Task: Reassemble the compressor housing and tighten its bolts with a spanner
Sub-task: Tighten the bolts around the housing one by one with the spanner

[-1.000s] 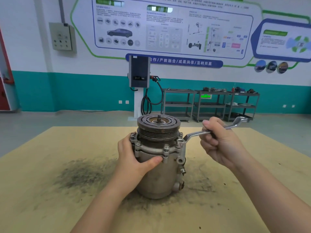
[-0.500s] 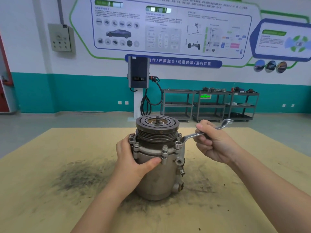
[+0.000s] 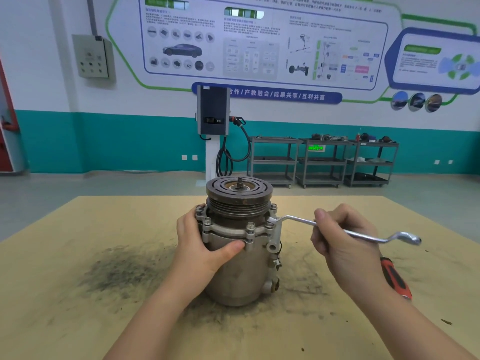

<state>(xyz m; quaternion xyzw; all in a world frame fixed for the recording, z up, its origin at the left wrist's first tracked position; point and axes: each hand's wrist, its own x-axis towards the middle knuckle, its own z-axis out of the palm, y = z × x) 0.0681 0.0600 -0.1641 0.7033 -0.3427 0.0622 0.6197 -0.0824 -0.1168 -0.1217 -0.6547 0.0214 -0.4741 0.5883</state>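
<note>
Overhead, banner (image 3: 267, 96) "产教融合/成果共享/互利共赢"; left hand (image 3: 205, 245) clasping compressor (image 3: 239, 276), right hand (image 3: 345, 242) gripping spanner (image 3: 298, 220).

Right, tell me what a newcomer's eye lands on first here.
The grey compressor standing upright mid-table, its dark pulley on top. The left hand grips its body while the right hand holds a spanner set on a right-side flange bolt. A red-handled tool lies behind that wrist.

head view: worn at the person's head | faces forward and down | close over table (image 3: 78, 320) | far wall (image 3: 363, 115) in upper frame
</note>
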